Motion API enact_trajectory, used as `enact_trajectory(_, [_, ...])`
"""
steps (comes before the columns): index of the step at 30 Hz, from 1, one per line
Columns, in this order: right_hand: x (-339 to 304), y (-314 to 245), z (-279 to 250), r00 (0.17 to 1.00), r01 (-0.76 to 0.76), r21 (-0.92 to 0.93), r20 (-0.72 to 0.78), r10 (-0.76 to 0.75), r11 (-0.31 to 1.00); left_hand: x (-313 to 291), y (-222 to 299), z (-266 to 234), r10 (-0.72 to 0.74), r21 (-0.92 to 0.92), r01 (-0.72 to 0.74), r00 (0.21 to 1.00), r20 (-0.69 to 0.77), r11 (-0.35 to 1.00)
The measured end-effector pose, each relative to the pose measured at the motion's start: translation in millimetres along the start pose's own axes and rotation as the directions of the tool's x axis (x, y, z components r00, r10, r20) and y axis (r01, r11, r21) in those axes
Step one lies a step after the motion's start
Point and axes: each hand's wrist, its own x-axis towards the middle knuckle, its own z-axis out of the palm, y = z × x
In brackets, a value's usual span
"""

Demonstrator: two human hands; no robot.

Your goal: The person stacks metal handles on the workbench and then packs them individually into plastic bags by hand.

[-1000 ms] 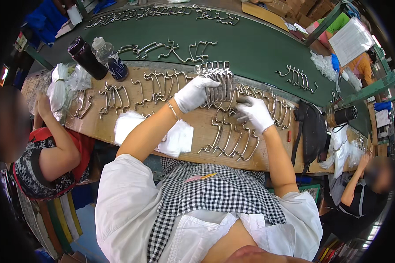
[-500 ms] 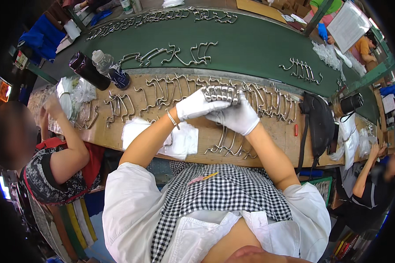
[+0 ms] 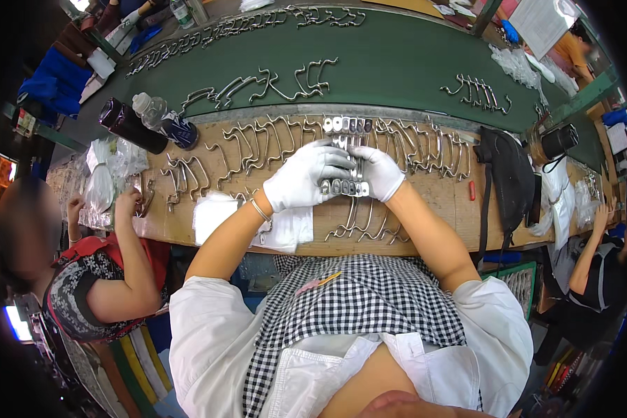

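Note:
Above the wooden bench (image 3: 435, 219), both of my hands wear white gloves. A side-by-side bundle of shiny bent metal handles (image 3: 345, 188) is held between them, flat oval ends showing at top and bottom. My left hand (image 3: 306, 174) wraps its fingers over the bundle's middle from the left. From the right, my right hand (image 3: 377, 174) grips the same bundle. Parts of the handles are hidden behind the gloves. More bent handles (image 3: 247, 146) lie behind and left of my hands, others (image 3: 414, 146) to the right. Several (image 3: 362, 226) rest nearer my apron.
White sheets (image 3: 292, 226) lie left of my hands. A dark tumbler (image 3: 129, 125) and a water bottle (image 3: 166, 120) stand at far left. A black bag (image 3: 505, 184) sits right. Beyond is a green conveyor belt (image 3: 390, 76) carrying handles. People work on both sides.
The handle bundle has turned, now showing both rows of flat ends. My left hand has come down and nearer, its fingers now across the bundle; my right hand has shifted slightly toward me.

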Motion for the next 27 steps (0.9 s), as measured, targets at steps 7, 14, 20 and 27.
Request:
enact_trajectory(7, [3.2,0.0,-15.4,0.999,0.005,-0.035,-0.047,-0.007,0.999,-4.0,0.4,-0.7,-0.019,0.008,0.019,0.999,-0.026,1.0])
enact_trajectory(14, [1.9,-3.3,-11.1,0.996,0.073,-0.075,-0.054,-0.077,0.994,-8.4,-9.6,-6.2,-0.091,0.079,0.094,0.995,-0.045,0.992])
enact_trajectory(20, [8.4,-14.5,-8.8,0.994,0.102,-0.091,-0.041,-0.106,0.991,2.9,-19.5,-12.4,-0.19,0.039,0.19,0.982,-0.004,0.981])
enact_trajectory(27, [42.3,-63.7,-18.4,0.974,0.101,-0.196,-0.181,-0.137,0.975,35.7,-66.6,-1.8,-0.287,0.024,0.288,0.956,-0.06,0.957])
